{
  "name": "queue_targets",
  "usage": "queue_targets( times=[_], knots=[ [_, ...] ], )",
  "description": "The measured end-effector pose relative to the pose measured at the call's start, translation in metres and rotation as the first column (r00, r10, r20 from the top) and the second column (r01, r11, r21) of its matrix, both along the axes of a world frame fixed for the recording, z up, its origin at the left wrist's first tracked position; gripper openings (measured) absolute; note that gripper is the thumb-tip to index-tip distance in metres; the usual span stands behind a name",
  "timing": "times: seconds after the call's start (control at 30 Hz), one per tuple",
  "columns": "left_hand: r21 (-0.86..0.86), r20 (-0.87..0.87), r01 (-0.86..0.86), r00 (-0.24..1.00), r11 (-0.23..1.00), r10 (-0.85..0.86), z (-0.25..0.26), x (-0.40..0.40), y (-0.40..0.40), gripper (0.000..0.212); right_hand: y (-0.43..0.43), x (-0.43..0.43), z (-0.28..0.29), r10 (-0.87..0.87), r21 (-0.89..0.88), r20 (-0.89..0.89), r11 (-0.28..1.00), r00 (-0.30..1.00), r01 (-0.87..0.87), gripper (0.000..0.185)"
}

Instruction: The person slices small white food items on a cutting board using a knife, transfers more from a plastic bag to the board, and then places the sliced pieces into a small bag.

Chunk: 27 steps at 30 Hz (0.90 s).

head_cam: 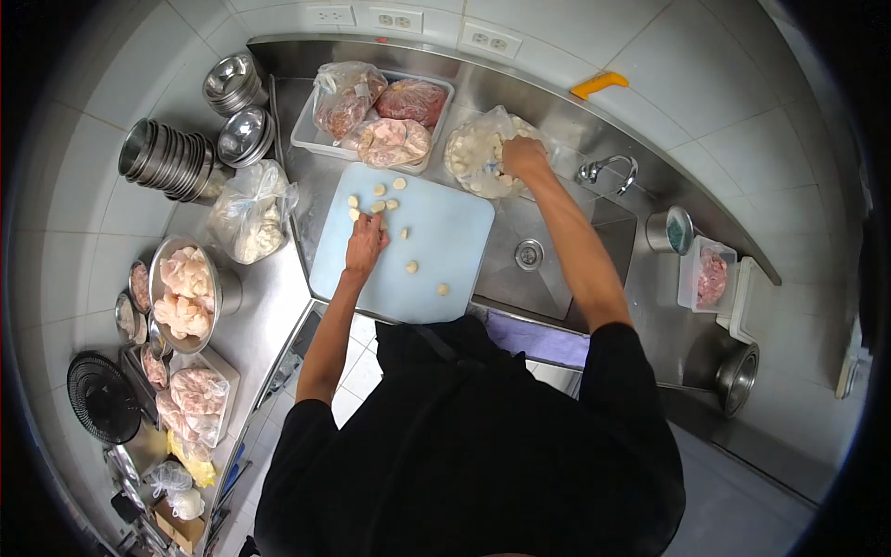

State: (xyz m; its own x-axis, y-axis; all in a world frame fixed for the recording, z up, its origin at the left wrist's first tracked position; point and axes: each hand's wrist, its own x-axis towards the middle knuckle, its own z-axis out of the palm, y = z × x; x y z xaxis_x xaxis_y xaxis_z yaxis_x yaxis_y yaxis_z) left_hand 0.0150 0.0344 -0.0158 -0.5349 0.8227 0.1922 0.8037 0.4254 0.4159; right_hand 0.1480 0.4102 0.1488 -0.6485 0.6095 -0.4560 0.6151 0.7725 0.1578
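A pale blue cutting board (pixel 445 230) lies on the steel counter in front of me. Several small, pale, round food pieces (pixel 412 267) are scattered over it, most of them near its far left side. My left hand (pixel 365 245) is on the board with fingertips down at a cluster of these pieces; whether it grips one is unclear. Beyond the board's far right corner sits a clear plastic bag (pixel 479 157) full of similar pale pieces. My right hand (pixel 525 159) reaches into the bag's opening, and its fingertips are hidden among the contents.
A white tray (pixel 306 136) holding bagged meat stands behind the board. The sink (pixel 557 278) and faucet (pixel 605 170) are to the right. Along the left counter are stacked steel containers (pixel 170 160), a bag of pale food (pixel 257 216) and a steel bowl (pixel 217 306) of raw meat.
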Motion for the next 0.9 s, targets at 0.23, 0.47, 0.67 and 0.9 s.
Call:
queue_targets(
  times=[0.23,0.47,0.67,0.9],
  knots=[
    [-0.021,0.021,-0.04,0.999,0.999,0.04,0.01,0.016,-0.002,0.039,0.003,0.008,-0.025,0.177,0.184,-0.256,0.974,0.95,-0.132,0.038],
    [0.293,0.481,-0.091,0.874,0.952,-0.064,0.083,0.062,0.04,0.051,-0.078,0.1,0.052,-0.158,-0.19,-0.853,0.982,0.497,-0.014,0.034],
    [0.455,0.567,0.166,0.703,0.875,-0.429,0.171,0.111,0.224,0.048,-0.149,0.175,0.032,-0.515,-0.53,-0.756,0.844,0.405,0.083,0.022],
    [0.016,0.254,0.182,0.95,0.983,-0.18,0.108,0.074,0.333,0.058,-0.184,0.199,0.029,-0.521,-0.549,-0.773,0.835,0.362,0.03,0.02]
  ],
)
